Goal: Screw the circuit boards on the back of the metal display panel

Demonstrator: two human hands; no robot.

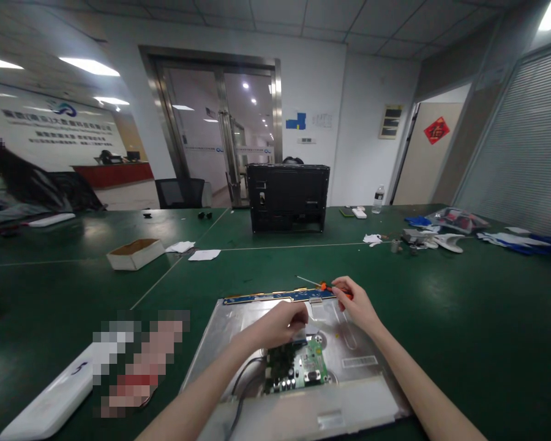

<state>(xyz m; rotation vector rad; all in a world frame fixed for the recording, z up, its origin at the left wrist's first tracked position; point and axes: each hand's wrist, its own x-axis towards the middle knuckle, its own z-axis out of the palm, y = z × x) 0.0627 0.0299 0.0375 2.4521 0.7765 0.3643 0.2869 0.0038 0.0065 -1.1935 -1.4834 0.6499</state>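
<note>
A flat display panel [362,383] with a silvery metal back lies on the table in front of me. A green circuit board [316,361] is set in its middle, and a narrow blue circuit strip [257,299] runs along its far edge. My left hand [282,323] is closed just above the green board, its fingertips pinching what looks like a pale flat ribbon cable [299,335]. In my right hand [354,304] is a screwdriver [324,286] with an orange handle. Its thin shaft points left, over the panel's far edge.
A black monitor housing [288,199] stands farther back on the green table [441,318]. To the left are an open cardboard box [135,255] and a long white object [50,392]. Papers, bags and a water bottle [378,199] lie or stand at right.
</note>
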